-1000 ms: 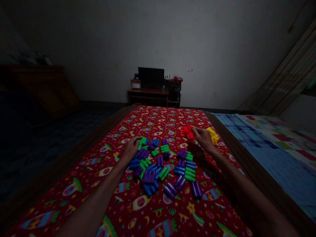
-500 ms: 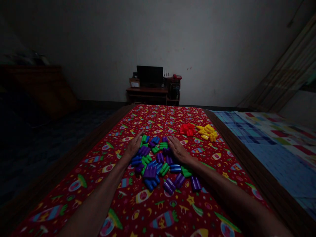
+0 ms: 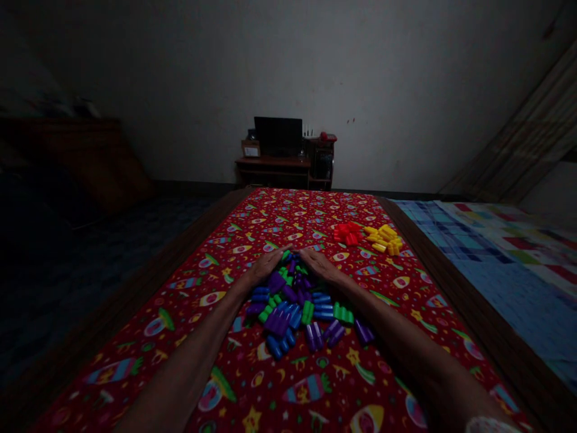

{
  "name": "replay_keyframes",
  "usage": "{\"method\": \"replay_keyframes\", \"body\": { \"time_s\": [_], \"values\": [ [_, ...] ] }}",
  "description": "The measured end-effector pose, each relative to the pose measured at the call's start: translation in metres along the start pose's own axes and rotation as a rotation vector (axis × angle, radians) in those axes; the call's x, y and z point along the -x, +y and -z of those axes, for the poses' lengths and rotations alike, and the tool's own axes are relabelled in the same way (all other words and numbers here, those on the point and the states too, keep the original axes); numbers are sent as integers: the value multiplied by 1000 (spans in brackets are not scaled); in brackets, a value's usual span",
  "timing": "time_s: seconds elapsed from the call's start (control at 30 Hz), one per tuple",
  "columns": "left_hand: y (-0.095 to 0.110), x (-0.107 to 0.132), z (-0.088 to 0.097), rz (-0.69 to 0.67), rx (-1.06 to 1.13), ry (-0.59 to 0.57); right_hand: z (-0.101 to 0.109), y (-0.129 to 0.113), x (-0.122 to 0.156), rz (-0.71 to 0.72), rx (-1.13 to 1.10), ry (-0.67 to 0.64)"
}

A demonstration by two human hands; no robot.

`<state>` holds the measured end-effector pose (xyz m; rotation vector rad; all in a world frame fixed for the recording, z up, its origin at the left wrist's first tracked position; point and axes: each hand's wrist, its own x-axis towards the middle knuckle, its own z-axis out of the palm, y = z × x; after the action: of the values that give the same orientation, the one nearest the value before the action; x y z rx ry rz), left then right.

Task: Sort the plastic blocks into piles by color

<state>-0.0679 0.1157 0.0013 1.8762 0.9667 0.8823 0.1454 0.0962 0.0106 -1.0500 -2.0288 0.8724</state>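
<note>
A mixed heap of purple, blue and green plastic toy blocks [image 3: 277, 323] lies on a red patterned cloth [image 3: 252, 385]. My left hand [image 3: 270, 264] rests along the heap's far left side, fingers stretched out and angled inward. Along the far right side, my right hand [image 3: 318, 264] lies with its fingers extended too. The fingertips of both hands nearly meet beyond the heap, with blocks enclosed between the palms. Neither hand grasps a block. Beyond my right hand sit a pile of red blocks [image 3: 348, 233] and a pile of yellow blocks [image 3: 384, 239], side by side.
Past the cloth's far end, a low desk [image 3: 273, 162] holds a dark monitor [image 3: 278, 135] and a red telephone [image 3: 325, 136]. At the left stands a wooden cabinet [image 3: 85, 162]. A blue checked sheet [image 3: 455, 246] spreads out at the right.
Both hands have swept inward, bringing their fingertips close together. Blocks between them have bunched up and shifted into a tighter heap. The red and yellow piles stay put.
</note>
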Motion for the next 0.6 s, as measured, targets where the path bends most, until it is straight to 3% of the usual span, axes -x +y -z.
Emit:
{"method": "replay_keyframes", "body": {
  "time_s": [0.13, 0.23, 0.4, 0.5, 0.6],
  "values": [
    [5, 2, -10, 47, 392, -92, 16, 0, 34, -22, -149, 35],
    [5, 2, -12, 109, 553, -33, 28, -3, 55, -78, 0, 68],
    [3, 0, -7, 104, 586, 193, 30, -12, 67, -140, 245, 38],
    [0, 0, -3, 96, 556, 215, 34, -10, 69, -181, 189, 98],
    [-2, -1, -2, 100, 542, 210, 55, 1, 79, -259, 110, 244]
  ]
}}
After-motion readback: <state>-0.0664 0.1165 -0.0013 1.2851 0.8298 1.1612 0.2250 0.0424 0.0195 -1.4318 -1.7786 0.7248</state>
